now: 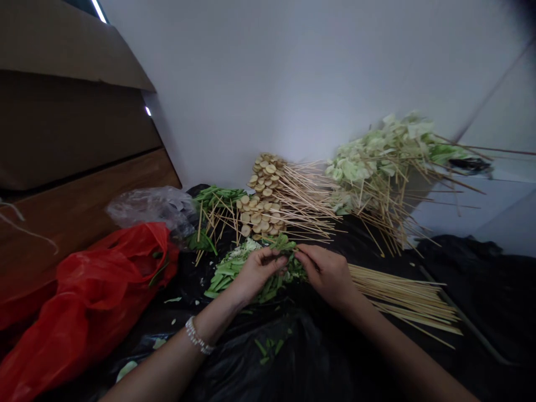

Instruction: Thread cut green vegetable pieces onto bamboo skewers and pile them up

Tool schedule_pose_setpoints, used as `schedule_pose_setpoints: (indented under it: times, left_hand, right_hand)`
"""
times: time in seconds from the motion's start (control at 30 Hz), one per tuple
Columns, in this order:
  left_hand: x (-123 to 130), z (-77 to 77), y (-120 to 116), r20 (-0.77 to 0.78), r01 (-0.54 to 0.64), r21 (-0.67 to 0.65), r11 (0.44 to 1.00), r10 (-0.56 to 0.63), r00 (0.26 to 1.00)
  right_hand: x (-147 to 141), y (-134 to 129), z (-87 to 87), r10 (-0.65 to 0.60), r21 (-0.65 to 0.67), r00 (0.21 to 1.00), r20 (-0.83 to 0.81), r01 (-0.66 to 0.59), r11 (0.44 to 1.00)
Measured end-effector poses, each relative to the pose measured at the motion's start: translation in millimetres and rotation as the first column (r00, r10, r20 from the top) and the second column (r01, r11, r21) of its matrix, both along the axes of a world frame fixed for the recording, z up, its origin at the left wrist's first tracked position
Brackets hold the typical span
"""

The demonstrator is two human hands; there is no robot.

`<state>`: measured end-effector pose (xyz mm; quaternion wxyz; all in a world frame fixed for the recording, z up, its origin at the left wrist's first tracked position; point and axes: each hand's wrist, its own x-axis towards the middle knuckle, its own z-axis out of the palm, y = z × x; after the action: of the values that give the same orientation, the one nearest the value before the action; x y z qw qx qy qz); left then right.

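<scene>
My left hand (262,272), with a beaded bracelet at its wrist, pinches a green leafy vegetable (283,243) above the middle of the pile. Close beside it on the right, my right hand (325,273) is closed at the same greens, its fingers around what looks like the end of a thin stick. Cut green stems (226,274) lie under and left of my left hand. Bare wooden skewers (406,296) lie in a bundle to the right, partly behind my right hand and forearm.
Skewered round slices (262,215) are stacked behind my hands, with skewered green stems (220,195) to their left. Skewered pale leaves (377,153) lean at the wall on the right. A red bag (96,296), a clear plastic bag (153,209) and a cardboard box (71,117) stand left.
</scene>
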<state>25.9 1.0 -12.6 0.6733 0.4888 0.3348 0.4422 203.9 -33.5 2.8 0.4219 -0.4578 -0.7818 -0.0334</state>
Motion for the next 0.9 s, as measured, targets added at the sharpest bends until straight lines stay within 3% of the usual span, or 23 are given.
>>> schedule_pose_setpoints:
  times: [0.17,0.3,0.4,0.57,0.77,0.9]
  left_hand:
    - [-3.7,1.6,2.9,-0.118,0.091,0.148,0.985,-0.073,0.99]
    - [-5.6,7.9,3.5,-0.102,0.07,0.164,0.984,-0.054,0.993]
    - [-7.7,10.2,4.8,-0.039,0.002,0.058,0.998,0.0,0.999]
    - [-15.2,8.6,14.8,0.125,-0.136,-0.175,0.975,0.159,0.979]
    - [-21.3,10.2,23.3,0.206,-0.204,-0.233,0.951,0.253,0.945]
    - [-21.1,10.0,22.3,0.216,-0.205,-0.225,0.952,0.254,0.943]
  right_hand:
    - [-0.1,-0.3,0.5,-0.009,-0.014,0.999,-0.042,0.009,1.0]
    - [6.5,1.6,7.2,-0.076,-0.031,0.987,-0.138,0.073,0.997]
    - [13.1,3.7,13.8,-0.11,-0.044,0.977,-0.181,0.103,0.994]
    - [17.2,7.3,13.7,-0.036,-0.093,0.986,-0.164,0.021,0.995]
    - [12.9,9.0,1.1,0.036,-0.153,0.997,-0.067,-0.045,0.987]
    - [10.8,7.8,-2.5,0.04,-0.19,0.999,-0.004,-0.04,0.981]
